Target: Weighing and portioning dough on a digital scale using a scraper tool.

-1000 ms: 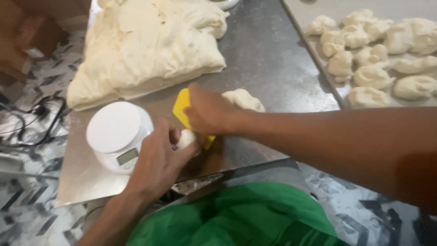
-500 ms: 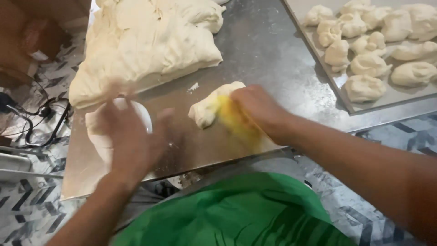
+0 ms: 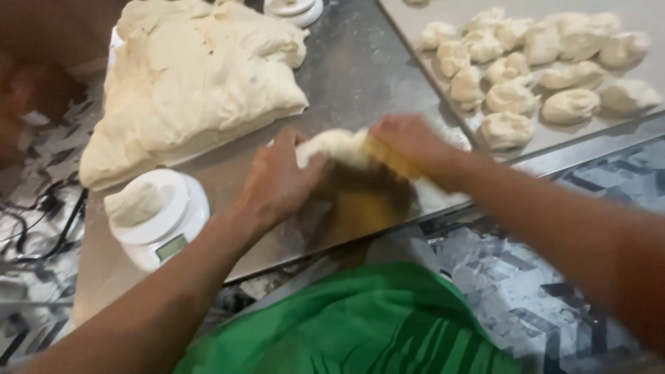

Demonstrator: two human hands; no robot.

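A small dough piece (image 3: 135, 203) now sits on the scale (image 3: 158, 220) — left hand (image 3: 277, 183) has left it, grip spread on the dough lump (image 3: 332, 147); right hand (image 3: 409, 142) pinches the yellow scraper (image 3: 388, 158).

Steel table (image 3: 360, 66), worn and floured. Large dough mass (image 3: 201, 76) beyond left hand (image 3: 277, 183). White scale (image 3: 156, 218) just left of that hand, small dough piece on it. Dough lump (image 3: 336, 147) between both hands. Tray (image 3: 443, 14) of dough portions beyond right hand (image 3: 409, 142).
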